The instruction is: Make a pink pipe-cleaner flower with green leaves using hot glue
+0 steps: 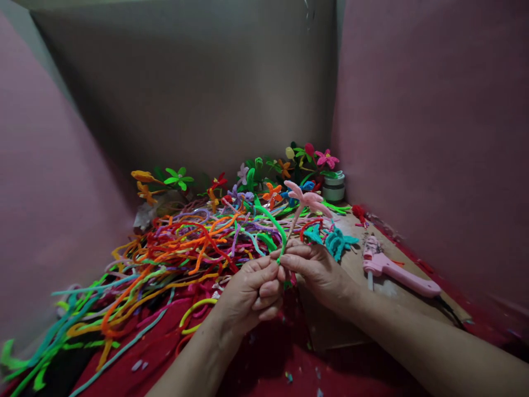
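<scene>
Both hands meet at the centre, fingers pinched together. My left hand [257, 288] is closed on a bright green pipe cleaner [281, 230], which bends upward out of the grip. Held by my right hand [316, 269] is a pink pipe-cleaner flower [308, 201] on a thin stem, petals up and leaning right. The green strip and the stem come together at the fingertips, and the exact contact there is hidden. Just beyond the right hand lies a teal pipe-cleaner piece [339, 242].
A pink glue gun [399, 275] rests on a cardboard sheet [330, 331] at right. Loose multicoloured pipe cleaners [194, 248] heap up at left over a red cloth [264, 369]. Finished flowers [270, 193] and a pale lidded jar [334, 187] stand behind, before a wall.
</scene>
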`<state>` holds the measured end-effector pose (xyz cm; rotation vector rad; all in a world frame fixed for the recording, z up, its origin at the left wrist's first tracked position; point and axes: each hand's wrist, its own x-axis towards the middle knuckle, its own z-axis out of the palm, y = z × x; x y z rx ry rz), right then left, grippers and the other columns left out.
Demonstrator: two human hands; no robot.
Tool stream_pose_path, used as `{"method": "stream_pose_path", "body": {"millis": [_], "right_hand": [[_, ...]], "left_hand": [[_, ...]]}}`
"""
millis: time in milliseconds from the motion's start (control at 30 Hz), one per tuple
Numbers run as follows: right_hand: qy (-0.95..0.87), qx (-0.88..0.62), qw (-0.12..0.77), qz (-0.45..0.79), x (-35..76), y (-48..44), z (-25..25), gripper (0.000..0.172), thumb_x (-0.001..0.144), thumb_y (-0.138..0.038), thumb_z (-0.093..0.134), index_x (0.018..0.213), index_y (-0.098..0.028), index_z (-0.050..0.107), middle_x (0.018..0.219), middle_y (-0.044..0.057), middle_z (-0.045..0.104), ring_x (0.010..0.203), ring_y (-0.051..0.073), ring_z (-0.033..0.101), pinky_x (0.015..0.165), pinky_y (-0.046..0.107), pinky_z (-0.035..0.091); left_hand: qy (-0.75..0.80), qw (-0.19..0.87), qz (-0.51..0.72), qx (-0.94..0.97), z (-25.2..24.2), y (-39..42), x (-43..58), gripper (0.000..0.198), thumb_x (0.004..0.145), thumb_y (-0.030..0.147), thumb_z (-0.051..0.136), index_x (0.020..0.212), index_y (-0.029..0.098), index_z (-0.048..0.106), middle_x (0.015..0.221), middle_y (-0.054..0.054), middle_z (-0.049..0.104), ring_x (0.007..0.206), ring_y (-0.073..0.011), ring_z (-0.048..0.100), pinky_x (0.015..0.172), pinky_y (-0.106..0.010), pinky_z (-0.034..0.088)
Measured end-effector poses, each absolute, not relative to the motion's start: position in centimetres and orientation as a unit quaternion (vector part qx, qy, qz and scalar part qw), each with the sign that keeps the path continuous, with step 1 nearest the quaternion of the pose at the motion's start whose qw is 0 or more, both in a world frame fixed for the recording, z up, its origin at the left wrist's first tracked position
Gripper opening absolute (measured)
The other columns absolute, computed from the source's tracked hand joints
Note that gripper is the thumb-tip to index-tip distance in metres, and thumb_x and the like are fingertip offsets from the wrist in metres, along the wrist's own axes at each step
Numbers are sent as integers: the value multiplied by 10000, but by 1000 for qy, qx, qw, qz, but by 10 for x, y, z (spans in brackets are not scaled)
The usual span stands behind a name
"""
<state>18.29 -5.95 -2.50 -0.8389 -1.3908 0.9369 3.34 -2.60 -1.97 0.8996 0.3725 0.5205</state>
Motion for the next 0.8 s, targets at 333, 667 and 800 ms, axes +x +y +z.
{"method": "stream_pose_path", "body": {"millis": [333,667,800], "right_hand": [[-532,-374,620,439,181,-58,-31,230,759,-289,588,561,-176,622,638,-7,539,683,140,490,703,286,368],[-554,-461,582,376,182,-63,-25,237,772,-314,556,582,-188,622,603,-20,523,637,138,484,628,267,350],[-529,-453,588,411,180,-62,-26,227,761,-322,575,594,-173,613,605,-22,499,602,121,452,606,263,350]], "left_hand": [[244,797,247,494,-14,-29,36,197,812,323,509,736,147,558,437,94,319,309,-20,167,310,-148,225],[359,293,398,792,-31,-35,36,80,746,227,576,703,222,643,588,-6,517,549,-125,448,579,-210,324],[372,360,384,764,-26,-35,37,148,783,275,533,679,207,615,493,39,412,456,-97,337,484,-202,274]]}}
